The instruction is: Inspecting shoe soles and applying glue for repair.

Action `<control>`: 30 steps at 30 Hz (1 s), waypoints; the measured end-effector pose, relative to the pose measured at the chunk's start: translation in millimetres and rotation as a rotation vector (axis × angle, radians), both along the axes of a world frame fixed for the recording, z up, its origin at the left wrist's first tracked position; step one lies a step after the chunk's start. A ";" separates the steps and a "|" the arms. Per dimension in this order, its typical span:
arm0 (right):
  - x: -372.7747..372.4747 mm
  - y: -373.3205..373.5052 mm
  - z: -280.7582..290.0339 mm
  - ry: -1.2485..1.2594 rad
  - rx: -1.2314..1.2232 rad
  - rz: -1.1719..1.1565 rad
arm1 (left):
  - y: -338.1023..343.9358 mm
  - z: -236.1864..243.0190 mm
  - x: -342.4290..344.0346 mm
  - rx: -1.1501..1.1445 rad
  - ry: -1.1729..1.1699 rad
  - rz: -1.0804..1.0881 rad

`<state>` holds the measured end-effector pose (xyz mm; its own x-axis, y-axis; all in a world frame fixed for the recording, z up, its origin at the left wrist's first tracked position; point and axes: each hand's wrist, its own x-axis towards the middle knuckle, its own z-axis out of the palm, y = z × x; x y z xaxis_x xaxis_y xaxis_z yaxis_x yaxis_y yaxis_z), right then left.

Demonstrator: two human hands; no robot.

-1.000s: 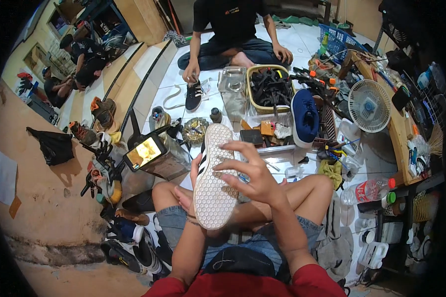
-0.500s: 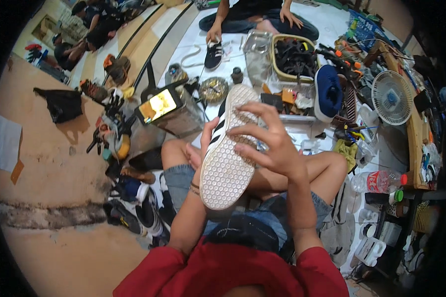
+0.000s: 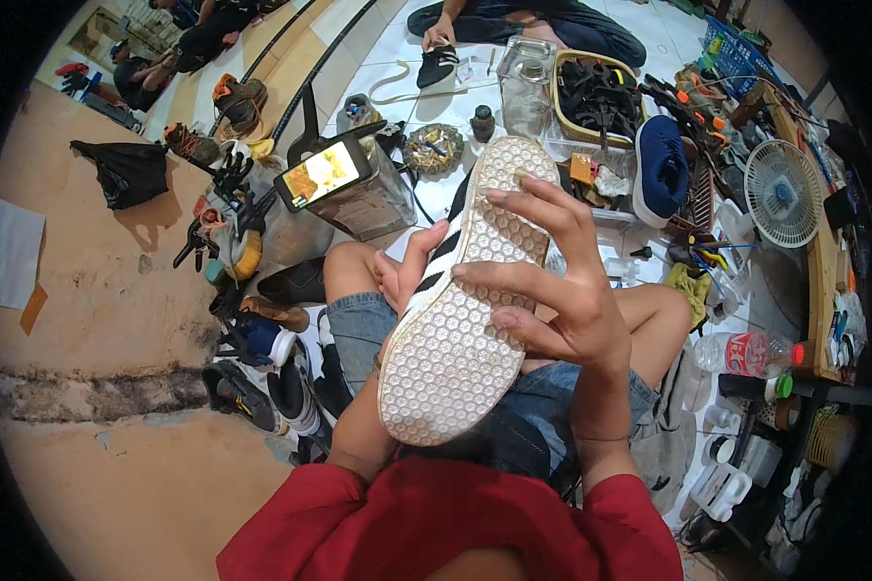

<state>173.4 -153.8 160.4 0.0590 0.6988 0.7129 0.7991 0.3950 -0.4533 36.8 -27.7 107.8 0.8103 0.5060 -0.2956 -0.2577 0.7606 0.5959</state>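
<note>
A person in a red shirt sits cross-legged on a white tiled floor [image 3: 683,34], holding a white low shoe with black side stripes and a pale honeycomb-patterned rubber sole [image 3: 446,378]. The shoe is above the lap, sole up and toe pointing away, a position that seems chosen to lay the whole underside open to view.

The left hand [image 3: 412,266] bears it from the striped side: its grip is closed around the upper, though the shoe hides most of the fingers. This appears to steady the shoe, leaving the other hand free. The right hand [image 3: 572,300] has a loose, wide grip, fingers spread and bent over the middle of the sole, holding nothing; whether every fingertip touches the rubber, I cannot tell.

Beyond the left knee, a black phone with a lit screen [image 3: 325,177] is tilted towards the sitter, probably for easy viewing. Ahead stand a round glass bowl of small bits [image 3: 409,155] and a small dark bottle [image 3: 482,124], likely kept near for reach. Further right, a navy blue shoe [image 3: 662,174] lies beside a yellow-rimmed basket [image 3: 555,97], which seems to keep its black straps together. Opposite, a co-worker's hand [image 3: 440,34] rests on a small black shoe with white stripes [image 3: 438,68].
</note>
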 end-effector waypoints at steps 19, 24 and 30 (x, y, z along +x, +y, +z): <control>3.6 5.2 -3.6 0.047 0.005 -0.032 | 7.6 14.9 -2.1 -0.167 -0.046 -0.140; 3.4 6.6 -4.7 0.038 0.019 -0.021 | 10.5 -1.5 -5.0 -0.059 0.038 -0.101; 3.5 6.2 -4.2 0.044 0.023 -0.011 | 12.7 -23.6 -7.2 0.096 0.168 -0.050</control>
<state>176.9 -147.6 156.2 0.0984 0.6816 0.7251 0.7830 0.3966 -0.4791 29.7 -15.0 84.2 0.7788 0.4984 -0.3809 -0.1116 0.7076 0.6977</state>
